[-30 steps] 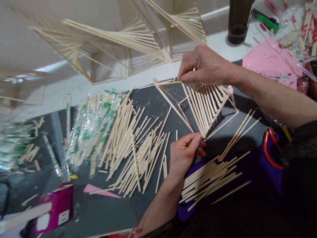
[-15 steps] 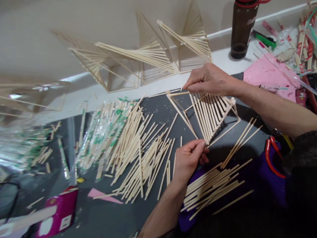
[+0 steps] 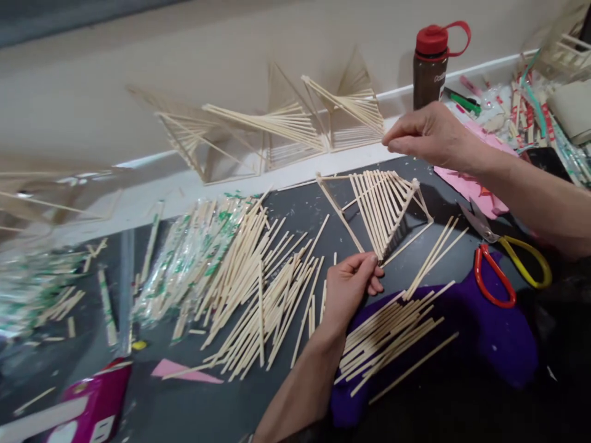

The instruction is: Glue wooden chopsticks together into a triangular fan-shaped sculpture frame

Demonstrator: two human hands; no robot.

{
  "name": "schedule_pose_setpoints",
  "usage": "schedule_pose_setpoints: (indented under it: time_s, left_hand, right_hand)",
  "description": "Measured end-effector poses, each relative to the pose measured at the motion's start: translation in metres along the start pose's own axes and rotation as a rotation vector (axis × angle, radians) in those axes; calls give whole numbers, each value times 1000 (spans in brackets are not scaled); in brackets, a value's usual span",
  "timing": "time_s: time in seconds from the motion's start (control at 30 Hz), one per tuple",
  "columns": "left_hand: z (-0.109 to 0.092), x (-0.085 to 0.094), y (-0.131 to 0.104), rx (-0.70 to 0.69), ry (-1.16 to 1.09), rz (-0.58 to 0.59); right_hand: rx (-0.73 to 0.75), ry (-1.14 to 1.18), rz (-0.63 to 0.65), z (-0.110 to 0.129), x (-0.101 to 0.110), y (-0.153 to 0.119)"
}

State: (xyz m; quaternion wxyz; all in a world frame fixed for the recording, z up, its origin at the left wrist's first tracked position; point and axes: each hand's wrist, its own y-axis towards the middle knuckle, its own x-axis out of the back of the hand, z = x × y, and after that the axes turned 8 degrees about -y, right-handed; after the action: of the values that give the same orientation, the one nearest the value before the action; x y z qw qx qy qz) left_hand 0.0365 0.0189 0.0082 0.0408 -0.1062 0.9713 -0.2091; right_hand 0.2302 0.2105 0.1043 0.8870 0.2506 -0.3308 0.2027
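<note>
A small frame of thin wooden sticks [image 3: 378, 209], with a fan of slanted sticks across its middle, rests on the dark tabletop. My left hand [image 3: 353, 280] pinches the frame's near lower corner between thumb and fingers. Beyond the frame and to its right, my right hand [image 3: 427, 138] is raised with thumb and fingertips pressed together. Whatever may be between those fingertips is too small to make out. Loose sticks [image 3: 392, 344] lie on a purple cloth [image 3: 503, 326] beside my left wrist, and a few more [image 3: 436, 258] lie just right of the frame.
Finished-looking stick frames [image 3: 263, 126] line the white ledge by the wall. A red-lidded bottle [image 3: 429, 74] stands behind my right hand. Scissors [image 3: 494, 246] lie at right. Loose chopsticks [image 3: 277, 295], green-printed wrapped ones [image 3: 194, 258] and a magenta packet [image 3: 95, 394] spread leftward.
My right hand has left the frame's top edge, moving up and to the right. My left hand keeps its pinch on the lower corner. The camera view has shifted, showing the scissors and bottle lid.
</note>
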Motion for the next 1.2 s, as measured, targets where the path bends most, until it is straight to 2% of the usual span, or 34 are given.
schedule_pose_setpoints:
  time_s: [0.1,0.27,0.4,0.53,0.73,0.8,0.9,1.1,1.2]
  left_hand:
    - [0,-1,1,-27,-2,-2]
    - [-1,-3,2,-67,21,17]
    - [-2,-6,3,-74,12,16]
    - [-1,-7,4,-91,-6,17]
    - [1,-5,8,-124,15,2]
    - [1,-5,9,-123,24,-4]
    - [0,-6,8,-119,40,-10]
    - [1,-8,7,-136,30,-9]
    - [1,-8,7,-148,23,4]
  right_hand:
    - [-86,-43,-24,-5,19,-33]
    - [-307,-38,-183,-27,55,-104]
    - [-448,24,-311,-38,66,-153]
    - [-485,19,-386,-33,63,-179]
    - [-622,-160,-538,-38,66,-194]
    - [-692,-319,-508,-44,69,-196]
    - [-773,-522,-386,-50,68,-193]
    - [-743,-711,-38,-59,49,-170]
    - [-784,-794,62,-61,40,-156]
